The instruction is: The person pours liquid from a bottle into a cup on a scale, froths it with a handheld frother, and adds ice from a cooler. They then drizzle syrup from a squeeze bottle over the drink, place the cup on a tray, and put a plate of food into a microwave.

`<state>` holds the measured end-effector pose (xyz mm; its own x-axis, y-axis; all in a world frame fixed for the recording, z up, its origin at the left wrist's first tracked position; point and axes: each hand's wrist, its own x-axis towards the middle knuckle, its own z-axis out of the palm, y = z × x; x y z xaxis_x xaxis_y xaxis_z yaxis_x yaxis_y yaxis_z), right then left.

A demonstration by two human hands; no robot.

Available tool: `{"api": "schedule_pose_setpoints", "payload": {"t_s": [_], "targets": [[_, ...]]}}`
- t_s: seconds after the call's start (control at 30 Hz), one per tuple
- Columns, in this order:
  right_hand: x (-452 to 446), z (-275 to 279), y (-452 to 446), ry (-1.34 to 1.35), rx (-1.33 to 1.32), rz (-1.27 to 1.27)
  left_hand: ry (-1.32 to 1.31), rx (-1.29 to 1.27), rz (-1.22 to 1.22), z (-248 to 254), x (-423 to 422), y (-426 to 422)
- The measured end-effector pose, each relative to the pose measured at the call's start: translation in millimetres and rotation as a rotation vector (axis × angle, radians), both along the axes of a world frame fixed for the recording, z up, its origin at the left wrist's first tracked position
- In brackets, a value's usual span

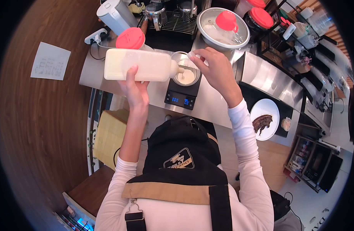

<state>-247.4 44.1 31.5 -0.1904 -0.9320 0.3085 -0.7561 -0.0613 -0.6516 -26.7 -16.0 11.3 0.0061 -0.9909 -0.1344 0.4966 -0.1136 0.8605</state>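
My left hand [135, 90] is wrapped round a white plastic bottle [138, 64], held on its side with the neck pointing right. A pale liquid runs from the bottle's mouth into a metal cup [179, 81] that has cream-coloured liquid in it. The cup stands on a black digital scale [180, 100] with a lit blue display. Beyond the cup, my right hand [215, 67] pinches a small white piece [191, 55] that looks like a cap; the fingers partly hide it.
Behind the bottle stands a container with a red lid [130, 38]. An espresso machine [171, 21] is at the back, beside a metal bowl [202, 29] holding a red cup [226, 20]. To the right lies a white plate [267, 106] with dark food. A paper sheet [50, 61] lies left.
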Motion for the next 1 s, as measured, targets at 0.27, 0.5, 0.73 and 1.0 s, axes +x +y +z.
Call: {"api": "schedule_pose_setpoints", "payload": {"t_s": [0.27,0.5,0.73,1.0], "targets": [[1.3,-1.7,4.5,-0.029,0.014,-0.032,-0.039,-0.001,0.02,-0.5,-7.4,-3.0],[-6.5,0.9,13.9,-0.054,0.017,-0.037,-0.061,-0.041,0.039,8.5,-17.7,5.2],[-0.1,3.2,13.4,-0.064,0.006,-0.028,-0.05,-0.092,0.033,15.1,-14.7,3.9],[0.6,1.9,15.8,-0.037,0.023,-0.022,0.048,-0.047,-0.01,5.0,-4.9,1.7]]}}
